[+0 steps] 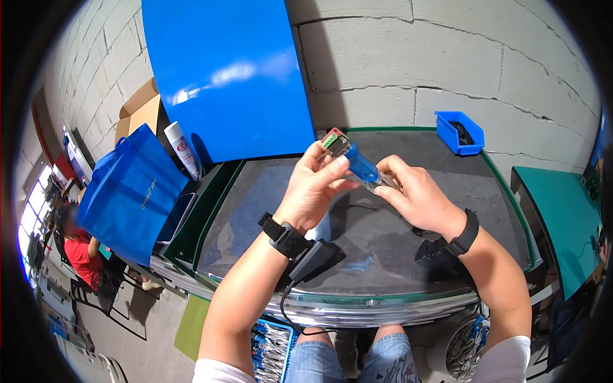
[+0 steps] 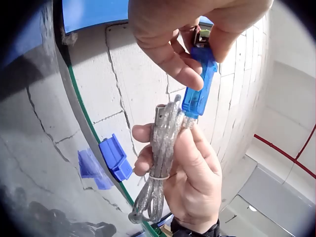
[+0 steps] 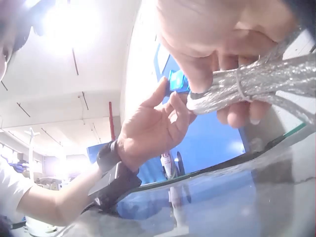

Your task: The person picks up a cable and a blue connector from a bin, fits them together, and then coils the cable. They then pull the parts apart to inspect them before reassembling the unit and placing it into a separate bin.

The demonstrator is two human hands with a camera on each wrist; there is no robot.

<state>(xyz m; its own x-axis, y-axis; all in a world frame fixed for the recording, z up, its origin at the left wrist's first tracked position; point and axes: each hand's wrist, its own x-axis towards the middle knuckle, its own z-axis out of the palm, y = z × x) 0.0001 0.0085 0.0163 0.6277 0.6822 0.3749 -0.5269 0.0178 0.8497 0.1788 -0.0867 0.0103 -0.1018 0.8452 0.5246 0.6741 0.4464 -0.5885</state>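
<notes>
A translucent blue adapter (image 1: 363, 165) with a small circuit board and green terminal block (image 1: 332, 140) at its upper end is held above the table. My left hand (image 1: 313, 185) pinches its upper part between thumb and fingers. My right hand (image 1: 424, 195) grips the coiled clear-grey cable (image 2: 165, 133) at the adapter's lower end. In the left wrist view a metal plug (image 2: 159, 113) lies beside the bundle, and a white tie (image 2: 159, 177) holds the coils together. The right wrist view shows the cable bundle (image 3: 252, 84) under my right hand (image 3: 222, 29).
A blue bin (image 1: 469, 148) with dark items stands at the table's back right. To the left are a blue bag (image 1: 131, 191), a spray can (image 1: 182, 150) and a tall blue panel (image 1: 230, 76). Below the table edge are a basket of cables (image 1: 271, 351) and a bucket (image 1: 463, 354). A person (image 1: 83, 255) sits far left.
</notes>
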